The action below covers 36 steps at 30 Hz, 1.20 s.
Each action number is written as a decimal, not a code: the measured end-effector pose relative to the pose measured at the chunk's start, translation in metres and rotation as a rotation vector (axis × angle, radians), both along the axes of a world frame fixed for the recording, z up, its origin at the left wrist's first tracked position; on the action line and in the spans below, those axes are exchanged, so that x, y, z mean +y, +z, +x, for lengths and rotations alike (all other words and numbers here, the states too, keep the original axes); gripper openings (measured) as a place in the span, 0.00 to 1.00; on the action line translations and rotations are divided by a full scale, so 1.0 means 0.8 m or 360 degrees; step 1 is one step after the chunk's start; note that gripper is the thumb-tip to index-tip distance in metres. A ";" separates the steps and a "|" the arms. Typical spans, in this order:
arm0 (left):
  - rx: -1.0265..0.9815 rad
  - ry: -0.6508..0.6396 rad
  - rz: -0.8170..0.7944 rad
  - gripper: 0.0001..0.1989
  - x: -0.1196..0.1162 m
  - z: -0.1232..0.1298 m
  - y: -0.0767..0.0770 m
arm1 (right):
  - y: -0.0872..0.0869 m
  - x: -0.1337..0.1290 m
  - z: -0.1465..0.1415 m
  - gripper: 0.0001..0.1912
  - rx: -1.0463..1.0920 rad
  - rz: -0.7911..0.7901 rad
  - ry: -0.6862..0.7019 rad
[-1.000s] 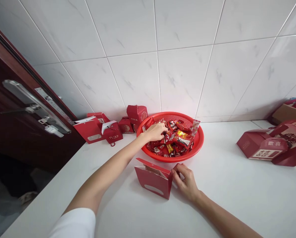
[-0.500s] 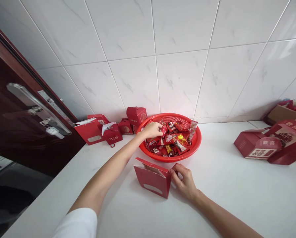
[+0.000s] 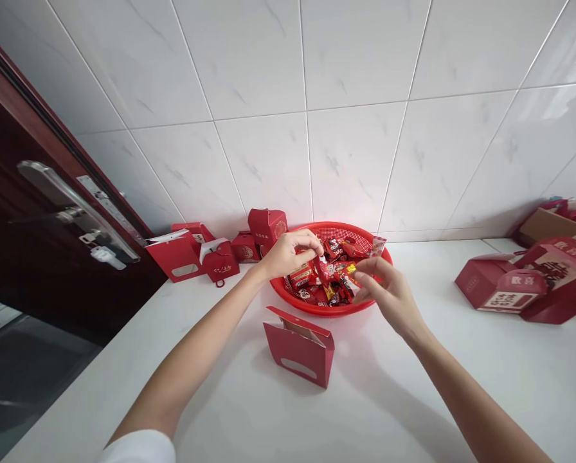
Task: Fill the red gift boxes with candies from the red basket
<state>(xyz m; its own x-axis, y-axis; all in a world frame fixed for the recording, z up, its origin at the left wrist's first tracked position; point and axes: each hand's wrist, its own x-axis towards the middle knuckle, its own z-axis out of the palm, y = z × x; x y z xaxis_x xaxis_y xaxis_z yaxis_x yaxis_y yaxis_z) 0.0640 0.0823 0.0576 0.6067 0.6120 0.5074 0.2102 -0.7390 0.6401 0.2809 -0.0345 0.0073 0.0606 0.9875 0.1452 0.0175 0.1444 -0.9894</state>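
My left hand (image 3: 288, 252) is closed in a pinch on a red wrapped candy (image 3: 322, 269) above the left part of a red plastic basket (image 3: 333, 311). Many candies in red, gold and dark wrappers (image 3: 305, 276) fill the basket. Over its right side reaches my right hand (image 3: 389, 292), fingers curved and apart, with nothing visible between them. In front of the basket a red paper box (image 3: 300, 350) stands on the white counter, its top partly open and a pale oval on its near side.
Several small red boxes (image 3: 220, 260) stand at the back left by the tiled wall (image 3: 355, 167). Larger red gift boxes (image 3: 500, 283) and a cardboard carton (image 3: 553, 225) lie at the right. A dark red door with a metal handle (image 3: 76, 212) borders the counter's left.
My right hand has left the red paper box and moved up over the basket. My left hand has raised a candy slightly from the pile.
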 end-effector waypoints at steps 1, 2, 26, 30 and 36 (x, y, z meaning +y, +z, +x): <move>-0.0010 -0.0051 -0.0003 0.07 -0.001 0.005 -0.003 | 0.007 0.009 0.004 0.19 -0.0054 0.0057 -0.0073; -0.0035 -0.0110 -0.0026 0.07 -0.002 0.009 -0.006 | 0.013 0.018 0.008 0.19 -0.0090 0.0111 -0.0148; -0.0256 -0.0021 -0.0864 0.21 0.003 0.040 -0.040 | -0.019 0.076 0.018 0.22 0.0403 -0.0021 0.0461; -0.0377 0.0102 -0.1057 0.21 0.003 0.035 -0.051 | -0.017 0.074 0.017 0.22 0.0423 -0.0059 0.0488; -0.0442 0.0164 -0.1238 0.22 0.003 0.029 -0.061 | -0.013 0.071 0.015 0.22 0.0414 -0.0033 0.0493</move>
<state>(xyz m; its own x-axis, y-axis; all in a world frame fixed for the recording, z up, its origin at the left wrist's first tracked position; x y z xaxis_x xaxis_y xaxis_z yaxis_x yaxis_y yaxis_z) 0.0871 0.0849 0.0089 0.4435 0.8954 0.0395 0.0117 -0.0498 0.9987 0.2925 0.0224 -0.0030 -0.2084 0.9674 0.1439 -0.2752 0.0832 -0.9578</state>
